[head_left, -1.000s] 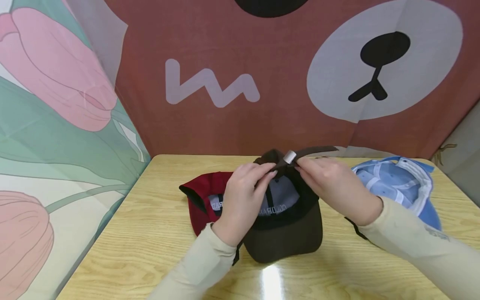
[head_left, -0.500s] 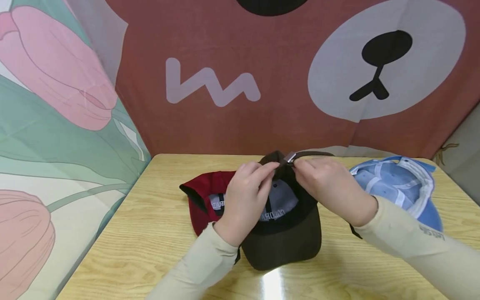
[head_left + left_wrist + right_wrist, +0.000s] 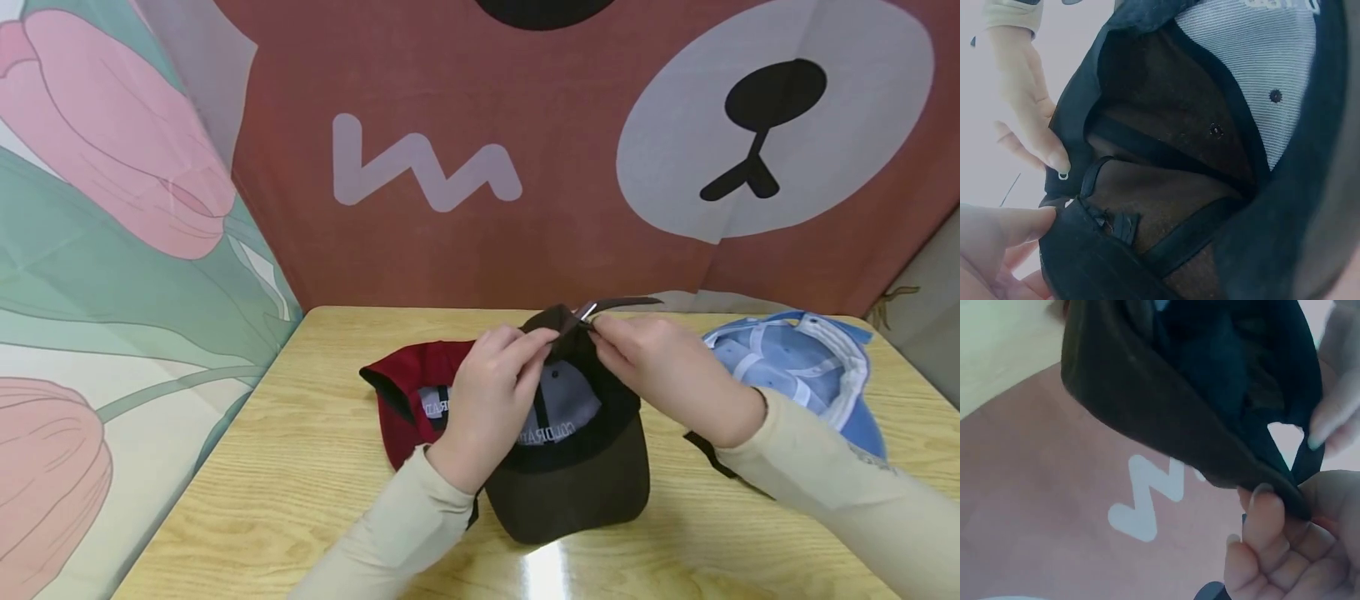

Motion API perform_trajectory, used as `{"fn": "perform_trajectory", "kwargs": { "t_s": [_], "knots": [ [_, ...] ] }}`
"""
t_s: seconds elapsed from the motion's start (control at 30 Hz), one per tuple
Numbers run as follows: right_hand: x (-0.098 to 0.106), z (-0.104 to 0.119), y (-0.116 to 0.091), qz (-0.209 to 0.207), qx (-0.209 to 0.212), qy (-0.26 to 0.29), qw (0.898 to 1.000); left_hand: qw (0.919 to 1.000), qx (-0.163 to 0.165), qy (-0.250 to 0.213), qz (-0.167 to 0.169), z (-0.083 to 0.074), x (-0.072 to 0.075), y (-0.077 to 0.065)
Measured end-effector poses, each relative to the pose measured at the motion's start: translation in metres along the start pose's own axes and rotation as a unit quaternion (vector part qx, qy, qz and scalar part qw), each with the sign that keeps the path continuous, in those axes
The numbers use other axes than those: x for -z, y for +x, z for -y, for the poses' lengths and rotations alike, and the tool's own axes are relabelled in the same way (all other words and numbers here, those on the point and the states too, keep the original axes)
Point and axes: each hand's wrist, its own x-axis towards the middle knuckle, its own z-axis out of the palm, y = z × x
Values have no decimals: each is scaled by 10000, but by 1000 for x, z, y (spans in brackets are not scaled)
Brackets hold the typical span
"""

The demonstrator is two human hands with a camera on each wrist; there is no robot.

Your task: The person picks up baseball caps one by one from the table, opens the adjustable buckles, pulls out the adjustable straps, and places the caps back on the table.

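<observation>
A dark brown baseball cap (image 3: 570, 496) is held up by its back, brim down, with its inside facing me. The left hand (image 3: 491, 400) pinches the back edge of the cap between thumb and fingers. Opposite it, the right hand (image 3: 667, 367) pinches the back strap beside a small silver buckle (image 3: 586, 312). The strap's loose tail (image 3: 633, 302) sticks out to the right past the buckle. The left wrist view shows the cap's dark sweatband (image 3: 1079, 106) with both hands at its edge. In the right wrist view, curled fingers (image 3: 1266, 531) grip the cap's edge.
A red cap (image 3: 405, 383) lies on the wooden table (image 3: 300, 467), partly behind the left hand. On the right sits a light blue cap (image 3: 795, 367), its inside upward, partly hidden by the right arm. A brown printed cloth (image 3: 420, 258) hangs behind the table.
The brown cap's brim has swung slightly lower. The buckle has turned more edge-on and shifted a little right. Both hands keep their grip in nearly the same place.
</observation>
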Motion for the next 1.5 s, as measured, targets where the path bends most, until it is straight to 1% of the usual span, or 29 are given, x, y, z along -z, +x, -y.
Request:
{"fn": "perform_trajectory", "kwargs": {
  "t_s": [0.07,0.13,0.3,0.37,0.47,0.57,0.73,0.83,1.27,1.5],
  "knots": [
    [0,-2,0,-17,-107,183,9998,10000,-14,7,-5,0,0,0],
    [0,-3,-1,-64,-58,173,9998,10000,-4,11,-13,1,0,0],
    [0,-3,-4,-69,270,-292,9992,10000,35,-16,-2,1,1,-1],
    [1,-2,-5,-24,334,-457,9984,10000,32,-27,4,1,1,-1],
    [2,-1,-6,18,375,-566,9977,10000,22,-34,14,1,2,0],
    [2,-1,-6,11,288,-497,9983,10000,37,-33,33,1,2,-1],
    [0,-3,-7,-95,12,-221,9997,10000,29,-23,9,1,3,-2],
    [-1,-5,-8,-140,-40,-149,9998,10000,5,-27,-14,2,3,-2],
    [1,-4,-10,-223,183,-386,9988,9999,7,-103,-46,2,3,-2],
    [1,-4,-10,-164,144,-413,9989,9999,47,-162,-13,1,2,-4]
  ]
}}
